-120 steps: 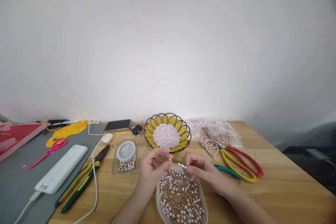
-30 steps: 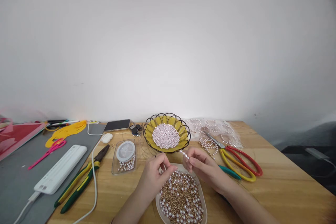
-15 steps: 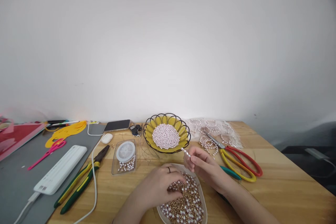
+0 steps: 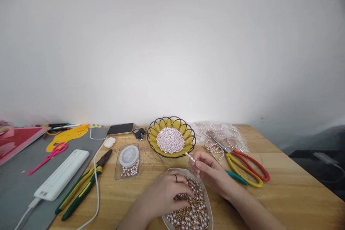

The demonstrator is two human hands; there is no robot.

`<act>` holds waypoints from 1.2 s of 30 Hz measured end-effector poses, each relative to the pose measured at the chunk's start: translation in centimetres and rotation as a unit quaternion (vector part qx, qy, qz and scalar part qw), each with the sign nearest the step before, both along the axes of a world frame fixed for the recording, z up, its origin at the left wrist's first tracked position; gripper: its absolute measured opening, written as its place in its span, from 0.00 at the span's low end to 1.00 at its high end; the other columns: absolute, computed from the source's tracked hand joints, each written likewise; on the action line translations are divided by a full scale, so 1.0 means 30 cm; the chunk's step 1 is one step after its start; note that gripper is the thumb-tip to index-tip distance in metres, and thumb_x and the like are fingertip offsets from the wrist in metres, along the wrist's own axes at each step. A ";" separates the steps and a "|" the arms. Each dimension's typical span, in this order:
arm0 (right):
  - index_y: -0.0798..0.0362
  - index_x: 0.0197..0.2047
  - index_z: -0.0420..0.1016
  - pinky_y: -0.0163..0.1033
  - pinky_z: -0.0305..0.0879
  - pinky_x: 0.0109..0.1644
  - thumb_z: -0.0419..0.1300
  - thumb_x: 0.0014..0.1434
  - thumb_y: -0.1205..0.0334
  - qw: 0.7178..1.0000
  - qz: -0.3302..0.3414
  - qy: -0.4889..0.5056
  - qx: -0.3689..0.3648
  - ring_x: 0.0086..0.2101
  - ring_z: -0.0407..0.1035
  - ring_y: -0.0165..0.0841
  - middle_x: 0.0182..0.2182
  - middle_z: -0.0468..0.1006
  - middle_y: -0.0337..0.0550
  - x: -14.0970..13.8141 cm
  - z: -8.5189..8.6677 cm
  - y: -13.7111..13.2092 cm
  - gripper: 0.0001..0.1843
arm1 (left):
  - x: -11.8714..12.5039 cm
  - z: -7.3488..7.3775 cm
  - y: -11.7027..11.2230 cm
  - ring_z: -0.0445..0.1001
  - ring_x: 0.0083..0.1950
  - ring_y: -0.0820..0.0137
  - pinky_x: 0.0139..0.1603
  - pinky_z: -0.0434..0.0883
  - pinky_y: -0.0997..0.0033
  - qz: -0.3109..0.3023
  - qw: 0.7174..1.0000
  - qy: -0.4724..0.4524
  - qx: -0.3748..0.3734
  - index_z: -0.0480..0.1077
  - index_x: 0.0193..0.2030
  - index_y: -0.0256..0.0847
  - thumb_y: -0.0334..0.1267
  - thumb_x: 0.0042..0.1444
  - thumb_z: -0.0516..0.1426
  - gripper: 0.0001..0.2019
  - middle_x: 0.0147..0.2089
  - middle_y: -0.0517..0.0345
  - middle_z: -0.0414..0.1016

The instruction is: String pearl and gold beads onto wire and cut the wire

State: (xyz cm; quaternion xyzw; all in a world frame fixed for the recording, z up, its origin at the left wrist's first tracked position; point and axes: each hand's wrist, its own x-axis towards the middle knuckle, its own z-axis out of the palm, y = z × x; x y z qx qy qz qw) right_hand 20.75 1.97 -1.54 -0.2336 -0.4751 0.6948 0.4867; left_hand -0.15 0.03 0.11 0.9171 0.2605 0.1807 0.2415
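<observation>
Between the thumb and fingers of my right hand (image 4: 203, 167) is a short string of pearl beads (image 4: 191, 157), its end sticking out to the upper left. My left hand (image 4: 172, 194), with a dark ring on one finger, reaches over the shallow tray (image 4: 210, 212). Its thumb and fingers are curved and apart, and the fingertips are down at the loose pearl and gold beads (image 4: 198, 201). Whether a bead touches those fingertips is hidden. Just beyond the hands stands a yellow basket (image 4: 151, 139) with a black looped rim, filled with small pale pink beads (image 4: 170, 140).
On the right lie red-and-yellow-handled scissors (image 4: 242, 163), a teal handle (image 4: 236, 177) and bead strands (image 4: 214, 148) by a clear bag (image 4: 238, 140). Leftward are a clear box (image 4: 128, 161), pliers (image 4: 86, 187), a white cable (image 4: 97, 187), a power strip (image 4: 61, 174) and a phone (image 4: 120, 128).
My left hand has shifted slightly right and down over the beads in the tray. My right hand keeps its hold on the bead string, almost unmoved.
</observation>
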 end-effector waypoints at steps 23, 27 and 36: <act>0.52 0.31 0.71 0.37 0.54 0.35 0.70 0.61 0.49 1.000 0.003 0.003 0.000 0.25 0.59 0.28 0.23 0.68 0.33 -0.001 -0.040 0.012 0.19 | -0.410 0.130 0.310 0.68 0.66 0.47 0.64 0.67 0.45 0.544 0.821 0.088 0.151 0.63 0.66 0.29 0.25 0.61 0.51 0.25 0.60 0.34 0.76; 0.53 0.31 0.70 0.37 0.54 0.34 0.70 0.60 0.48 1.000 0.004 0.012 0.003 0.25 0.58 0.28 0.23 0.68 0.33 -0.001 -0.035 0.015 0.19 | -0.484 0.087 0.409 0.62 0.70 0.42 0.67 0.61 0.37 0.570 0.799 0.156 0.109 0.57 0.71 0.27 0.25 0.59 0.52 0.31 0.63 0.30 0.74; 0.52 0.31 0.71 0.36 0.54 0.34 0.71 0.59 0.48 1.000 -0.007 0.015 0.000 0.25 0.58 0.28 0.22 0.67 0.32 -0.001 -0.014 0.007 0.20 | -0.493 0.062 0.448 0.67 0.67 0.40 0.64 0.56 0.24 0.566 0.796 0.189 0.101 0.59 0.70 0.28 0.27 0.59 0.50 0.30 0.58 0.29 0.78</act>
